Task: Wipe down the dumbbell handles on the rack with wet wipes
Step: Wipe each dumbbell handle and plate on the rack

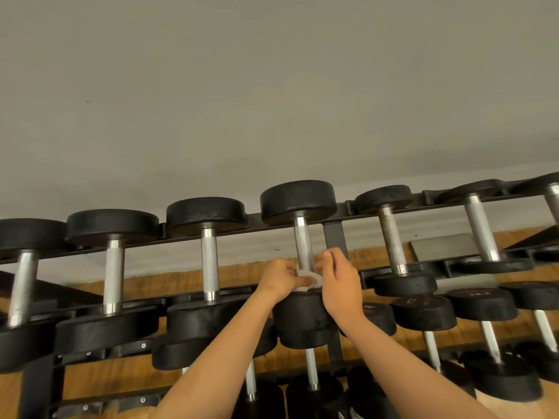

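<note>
My left hand (279, 278) pinches the wipe (307, 279) at the near end of the middle dumbbell handle (303, 246) on the top rack (334, 237), my right hand (340, 278) curls close but I cannot tell on what, so I should squeeze and rub to the far end.

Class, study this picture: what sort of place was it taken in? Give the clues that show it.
Most likely a gym's free-weights area. A black metal rack holds tiers of dumbbells with round black heads and steel handles, and the left hand holds a white wet wipe against one handle.
</note>
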The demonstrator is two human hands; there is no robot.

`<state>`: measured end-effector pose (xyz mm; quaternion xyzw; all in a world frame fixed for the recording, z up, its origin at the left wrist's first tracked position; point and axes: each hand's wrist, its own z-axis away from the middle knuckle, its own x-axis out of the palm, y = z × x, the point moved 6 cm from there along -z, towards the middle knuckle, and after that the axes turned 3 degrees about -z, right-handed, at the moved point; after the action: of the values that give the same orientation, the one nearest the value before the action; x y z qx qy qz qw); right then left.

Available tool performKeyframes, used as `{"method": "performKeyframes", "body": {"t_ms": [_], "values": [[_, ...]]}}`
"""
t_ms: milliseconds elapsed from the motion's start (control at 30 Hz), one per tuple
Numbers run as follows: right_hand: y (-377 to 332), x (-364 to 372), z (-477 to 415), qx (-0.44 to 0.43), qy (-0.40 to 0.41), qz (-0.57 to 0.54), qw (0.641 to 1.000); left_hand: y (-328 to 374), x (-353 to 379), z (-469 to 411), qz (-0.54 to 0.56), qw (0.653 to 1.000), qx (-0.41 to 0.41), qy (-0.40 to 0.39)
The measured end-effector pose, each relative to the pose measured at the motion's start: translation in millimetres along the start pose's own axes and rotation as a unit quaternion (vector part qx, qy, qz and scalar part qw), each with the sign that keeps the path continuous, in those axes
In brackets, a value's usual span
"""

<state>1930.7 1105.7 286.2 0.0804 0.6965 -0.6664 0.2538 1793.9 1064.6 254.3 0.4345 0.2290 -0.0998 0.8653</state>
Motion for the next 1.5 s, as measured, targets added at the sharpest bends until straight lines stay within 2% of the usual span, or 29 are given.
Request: {"method": "performKeyframes", "body": {"t_ms": [233,367,700,800,867,933,967,1367,1500], "values": [[-0.5,0.0,-0.8,-0.001,-0.002,0.006,1.000,0.3,-3.9,-5.0,0.064,0.996,0.013,0.065],[0.8,-0.7,-0.6,0.000,0.002,0.005,1.000,8.3,-8.3,-13.9,0.141,0.978,0.019,0.151],[-0.9,-0.2,-0.7,-0.002,-0.001,0.011,1.000,45.6,-23.6,-27.2,0.171,0.943,0.068,0.277],[-0.1,-0.6,-0.3,-0.008,-0.001,0.008,1.000,41.7,-8.1,-15.8,0.210,0.942,0.074,0.251],[0.0,-0.3,-0.7,-0.008,-0.001,0.005,1.000,37.1,-3.3,-14.6,0.243,0.949,0.080,0.183],[-0.1,0.0,-0.4,-0.010,-0.003,0.006,1.000,30.2,-2.1,-17.0,0.210,0.964,0.100,0.131],[0.3,0.5,-0.5,-0.010,-0.004,0.007,1.000,26.3,-3.4,-18.5,0.189,0.968,0.102,0.133],[-1.8,-0.1,-0.9,-0.009,-0.014,0.008,1.000,37.4,-14.9,-32.1,0.264,0.905,0.041,0.330],[-0.9,0.6,-1.5,-0.006,-0.014,0.008,1.000,36.1,-19.2,-33.3,0.252,0.910,0.036,0.326]]}}
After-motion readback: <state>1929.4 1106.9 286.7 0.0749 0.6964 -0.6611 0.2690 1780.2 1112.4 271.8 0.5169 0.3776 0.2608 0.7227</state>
